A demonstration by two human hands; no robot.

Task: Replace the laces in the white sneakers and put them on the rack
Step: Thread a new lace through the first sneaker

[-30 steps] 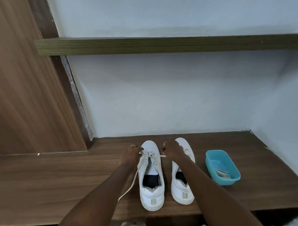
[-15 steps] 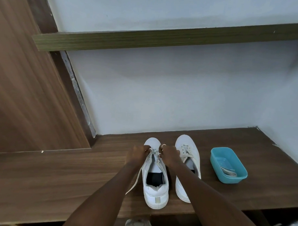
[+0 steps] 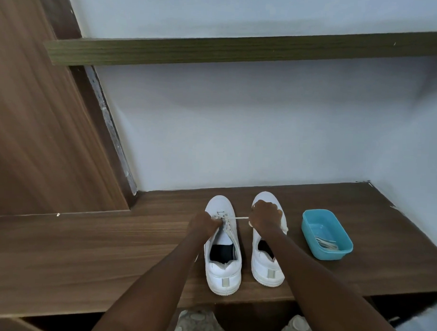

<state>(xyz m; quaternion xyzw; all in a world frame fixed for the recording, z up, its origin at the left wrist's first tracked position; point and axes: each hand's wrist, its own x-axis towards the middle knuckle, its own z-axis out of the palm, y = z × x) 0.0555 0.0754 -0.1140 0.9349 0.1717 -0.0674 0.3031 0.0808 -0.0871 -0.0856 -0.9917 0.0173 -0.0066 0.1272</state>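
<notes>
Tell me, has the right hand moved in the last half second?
Yes. The right hand moved right, from above the left sneaker to above the right sneaker, near its toe, pulling the lace taut between them.

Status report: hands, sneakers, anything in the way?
Left hand, right hand pinch lace taut on left sneaker. Right sneaker alongside. Blue tub aside, not obstructing.

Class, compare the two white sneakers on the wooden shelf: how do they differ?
The left white sneaker has its lace pulled taut between left hand and right hand; the right white sneaker has its lacing hidden under the right hand. The left sneaker sits nearer the wooden shelf's front edge, the right nearer the wall. Both stand upright.
</notes>
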